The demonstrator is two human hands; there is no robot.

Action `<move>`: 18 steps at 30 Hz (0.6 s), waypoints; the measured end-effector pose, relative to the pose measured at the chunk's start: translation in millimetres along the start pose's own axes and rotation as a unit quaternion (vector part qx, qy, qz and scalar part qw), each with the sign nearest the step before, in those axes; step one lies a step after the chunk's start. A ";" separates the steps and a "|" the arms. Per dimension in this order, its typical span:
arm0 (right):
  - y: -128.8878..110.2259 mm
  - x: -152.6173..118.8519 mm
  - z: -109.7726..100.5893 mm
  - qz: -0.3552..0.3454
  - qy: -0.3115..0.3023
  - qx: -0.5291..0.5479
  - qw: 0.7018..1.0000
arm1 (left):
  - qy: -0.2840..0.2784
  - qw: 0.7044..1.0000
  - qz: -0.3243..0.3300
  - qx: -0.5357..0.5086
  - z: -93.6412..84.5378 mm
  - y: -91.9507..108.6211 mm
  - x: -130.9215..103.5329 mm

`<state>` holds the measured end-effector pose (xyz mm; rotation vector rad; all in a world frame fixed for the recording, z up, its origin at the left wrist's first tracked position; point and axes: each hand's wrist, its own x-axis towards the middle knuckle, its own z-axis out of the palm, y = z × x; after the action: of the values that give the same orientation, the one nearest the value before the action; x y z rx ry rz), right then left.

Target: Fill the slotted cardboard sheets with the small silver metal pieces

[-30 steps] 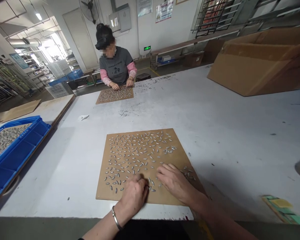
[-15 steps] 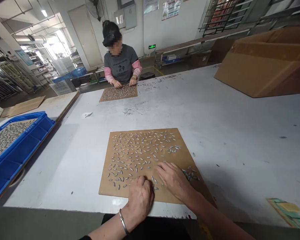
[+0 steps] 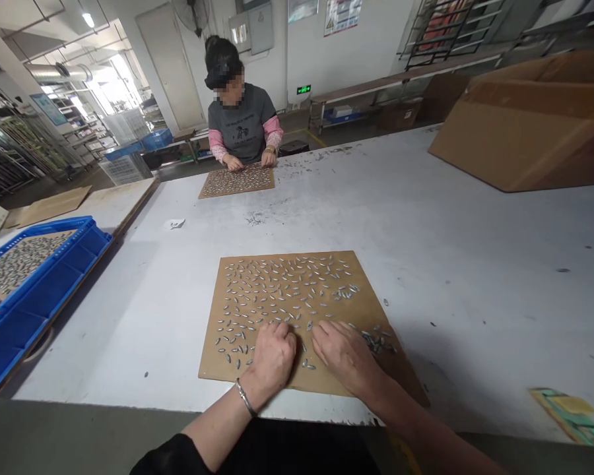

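A brown cardboard sheet (image 3: 277, 375) lies on the table in front of me, covered with many small silvery, spindle-shaped metal pieces (image 3: 344, 292). My left hand (image 3: 274, 356), with a bracelet at the wrist, rests low over the sheet's front middle; its fingers are curled and their tips hidden. To its right, my right hand (image 3: 344, 353) is closed with fingertips bent down to the sheet. One small metal piece (image 3: 309, 325) shows right at those fingertips; whether it is gripped is unclear. A heap of metal pieces (image 3: 379, 341) lies just beyond the right hand's outer side.
Across the white table (image 3: 178, 297) a co-worker (image 3: 241, 125) has both hands over another piece-covered sheet (image 3: 228, 185). A blue tray (image 3: 69, 284) stands at left, a large cardboard box (image 3: 499, 145) at far right. A green-yellow packet (image 3: 569, 415) lies near the front right.
My left hand has moved forward, away from the front edge of the sheet. My right hand has shifted only slightly, and a piece now shows at its fingertips.
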<state>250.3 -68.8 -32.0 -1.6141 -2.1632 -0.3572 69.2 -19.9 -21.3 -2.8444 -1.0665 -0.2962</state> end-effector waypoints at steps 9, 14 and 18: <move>-0.3 -17.3 0.5 -0.046 -0.016 0.005 0.999 | 0.075 0.979 -0.079 -0.172 -32.5 -29.4 -40.3; -1.9 -32.5 3.5 -0.029 0.003 0.023 0.999 | 0.090 0.973 -0.078 -0.200 -29.1 -27.1 -68.6; -2.8 -33.3 -4.7 -0.002 0.001 0.071 0.997 | 0.072 0.974 -0.052 -0.211 -15.3 -2.8 -66.2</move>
<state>256.5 -100.0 -43.4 -1.5305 -2.1387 -0.2003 16.3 -62.6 -20.3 -3.0624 -1.2527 -0.8154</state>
